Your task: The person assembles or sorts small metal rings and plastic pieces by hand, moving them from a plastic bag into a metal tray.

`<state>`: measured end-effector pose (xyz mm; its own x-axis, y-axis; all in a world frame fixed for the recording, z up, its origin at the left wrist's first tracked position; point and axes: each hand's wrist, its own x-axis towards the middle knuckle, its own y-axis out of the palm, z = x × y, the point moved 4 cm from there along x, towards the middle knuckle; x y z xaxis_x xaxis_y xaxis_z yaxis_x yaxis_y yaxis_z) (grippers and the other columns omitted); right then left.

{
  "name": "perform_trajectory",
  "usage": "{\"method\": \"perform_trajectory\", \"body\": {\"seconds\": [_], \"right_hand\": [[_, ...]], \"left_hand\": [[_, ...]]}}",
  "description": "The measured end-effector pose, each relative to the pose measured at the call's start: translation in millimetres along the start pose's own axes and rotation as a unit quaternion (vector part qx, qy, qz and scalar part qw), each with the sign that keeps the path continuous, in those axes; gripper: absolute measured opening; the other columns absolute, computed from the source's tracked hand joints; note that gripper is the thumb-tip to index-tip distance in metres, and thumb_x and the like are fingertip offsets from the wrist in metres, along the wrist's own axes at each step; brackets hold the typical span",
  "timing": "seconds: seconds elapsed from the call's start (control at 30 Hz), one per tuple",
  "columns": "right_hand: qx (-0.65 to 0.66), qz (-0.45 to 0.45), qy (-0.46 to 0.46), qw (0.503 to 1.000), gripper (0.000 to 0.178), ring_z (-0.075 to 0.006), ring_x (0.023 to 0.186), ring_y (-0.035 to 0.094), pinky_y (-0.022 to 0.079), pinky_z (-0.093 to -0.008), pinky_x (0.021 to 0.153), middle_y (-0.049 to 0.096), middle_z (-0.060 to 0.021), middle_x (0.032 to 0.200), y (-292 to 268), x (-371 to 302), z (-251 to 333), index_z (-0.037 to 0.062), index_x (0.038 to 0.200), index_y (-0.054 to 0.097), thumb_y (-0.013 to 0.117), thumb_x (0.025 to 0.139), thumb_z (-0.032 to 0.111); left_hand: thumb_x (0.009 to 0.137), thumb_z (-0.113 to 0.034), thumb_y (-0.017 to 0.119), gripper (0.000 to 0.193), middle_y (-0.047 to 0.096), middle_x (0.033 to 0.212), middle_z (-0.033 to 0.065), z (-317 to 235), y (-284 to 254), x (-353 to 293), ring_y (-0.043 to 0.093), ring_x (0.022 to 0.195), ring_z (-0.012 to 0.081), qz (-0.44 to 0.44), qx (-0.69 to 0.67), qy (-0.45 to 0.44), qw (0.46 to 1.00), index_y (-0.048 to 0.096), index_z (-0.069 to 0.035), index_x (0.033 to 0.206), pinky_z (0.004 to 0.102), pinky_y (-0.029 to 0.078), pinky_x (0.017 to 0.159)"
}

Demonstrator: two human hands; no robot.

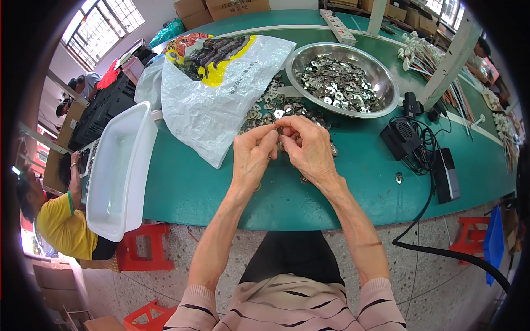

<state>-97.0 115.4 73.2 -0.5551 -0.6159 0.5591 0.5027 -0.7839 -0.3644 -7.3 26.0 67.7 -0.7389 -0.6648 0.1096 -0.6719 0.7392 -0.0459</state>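
My left hand (253, 155) and my right hand (308, 146) meet fingertip to fingertip over the green table (187, 187), pinching small metal parts between them. The pieces in my fingers are mostly hidden. Just beyond my hands lies a loose heap of small round metal parts (279, 107) on the table. Behind it stands a steel bowl (342, 78) filled with the same kind of parts.
A white woven sack (218, 91) lies at left of the heap. An empty translucent plastic tub (118, 171) overhangs the table's left edge. A black device with cables (402, 138) and a dark rectangular box (446, 175) sit at right. A person in yellow (58, 220) sits at left.
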Motion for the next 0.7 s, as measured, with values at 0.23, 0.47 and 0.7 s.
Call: {"method": "perform_trajectory", "body": {"seconds": [0.23, 0.47, 0.7], "right_hand": [[0.192, 0.029, 0.184, 0.964, 0.022, -0.0118, 0.064, 0.059, 0.048, -0.0255, 0.057, 0.062, -0.0067, 0.073, -5.8, 1.8, -13.8, -0.0010, 0.095, 0.061, 0.059, 0.073, 0.000], [0.285, 0.047, 0.172, 0.942, 0.025, -0.0091, 0.068, 0.059, 0.048, -0.0217, 0.059, 0.063, -0.0052, 0.077, -8.0, 4.2, -1.7, -0.0013, 0.098, 0.062, 0.062, 0.073, 0.001], [0.169, 0.098, 0.058, 0.979, 0.015, -0.0094, 0.077, 0.058, 0.047, -0.0215, 0.065, 0.061, -0.0024, 0.084, 0.7, 1.5, 12.3, 0.0009, 0.091, 0.065, 0.061, 0.077, 0.000]], "left_hand": [[0.085, -0.015, 0.054, 0.020, 0.051, 0.061, 0.0026, 18.7, -10.8, 8.8, 0.033, 0.042, 0.0054, 0.072, -0.268, -0.157, 0.948, 0.059, 0.004, 0.092, 0.0200, 0.022, 0.038], [0.089, -0.019, 0.046, 0.024, 0.058, 0.078, 0.0088, 23.2, -10.2, 6.8, 0.055, 0.064, 0.0157, 0.033, -0.331, -0.226, 0.916, 0.057, 0.002, 0.090, 0.0258, 0.047, 0.051], [0.088, -0.017, 0.050, 0.019, 0.059, 0.086, 0.0098, 23.0, -3.6, 7.4, 0.060, 0.070, 0.0212, 0.030, -0.433, -0.245, 0.867, 0.056, 0.001, 0.090, 0.0343, 0.055, 0.064]]}}
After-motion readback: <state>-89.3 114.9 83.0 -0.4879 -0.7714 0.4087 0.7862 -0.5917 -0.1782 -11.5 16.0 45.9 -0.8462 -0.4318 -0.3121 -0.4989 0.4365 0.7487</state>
